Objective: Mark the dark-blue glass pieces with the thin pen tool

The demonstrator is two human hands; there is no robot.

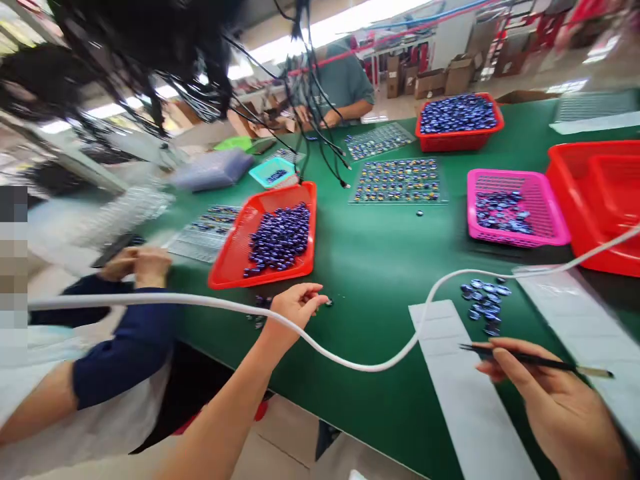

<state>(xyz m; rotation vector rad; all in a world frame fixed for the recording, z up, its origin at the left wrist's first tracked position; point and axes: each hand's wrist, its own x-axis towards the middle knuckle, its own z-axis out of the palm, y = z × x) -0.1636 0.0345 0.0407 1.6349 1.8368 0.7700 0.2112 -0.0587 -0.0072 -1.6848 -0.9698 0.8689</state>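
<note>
My left hand (295, 308) is over the green table with thumb and forefinger pinched together. At their tips is a small dark shiny round piece (329, 302). Several dark pieces (260, 303) lie behind that wrist, beside a red basket (225, 267) heaped with dark blue glossy beads (283, 233). In my right hand (555, 400) are black tweezers (593, 371), their tips pointing left over a white paper strip (465, 393). Just beyond this hand lies a loose pile of blue shiny pieces (484, 303).
A white cable (370, 367) hangs across the view in front of both hands. A pink basket (550, 223) and red trays (575, 167) stand right. Filled clear sheets (400, 180) lie beyond. Black cables (320, 127) dangle above. Co-workers sit left (125, 333) and opposite (345, 87).
</note>
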